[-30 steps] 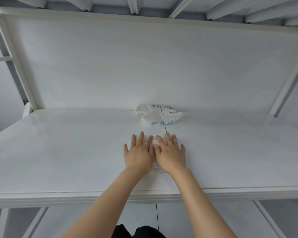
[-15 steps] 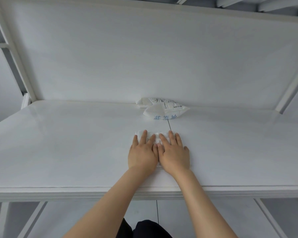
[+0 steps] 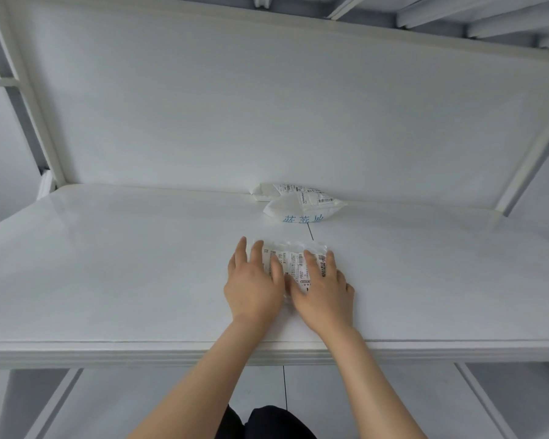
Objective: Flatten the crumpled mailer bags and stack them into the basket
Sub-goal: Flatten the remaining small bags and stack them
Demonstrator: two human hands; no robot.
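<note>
Head view, palms are hiding the near half of the mailer bag [image 3: 293, 263], its label [image 3: 299, 271] is staying unreadable, left hand [image 3: 254, 289] and right hand [image 3: 325, 297] are pressing it with straight, ungrasping fingers.

We count three white plastic mailer bags in all: one crinkled mailer bag with a printed label [image 3: 293, 264], one puffed mailer bag with blue characters [image 3: 301, 212], and one rear mailer bag [image 3: 267, 192] partly hidden behind the puffed one. Each of the three shows one printed label, so we make that three labels. We count two bare hands, one left hand [image 3: 254, 286] and one right hand [image 3: 325, 297]. We see one flat white worktop [image 3: 108, 264] and one white back panel [image 3: 267, 106].
</note>
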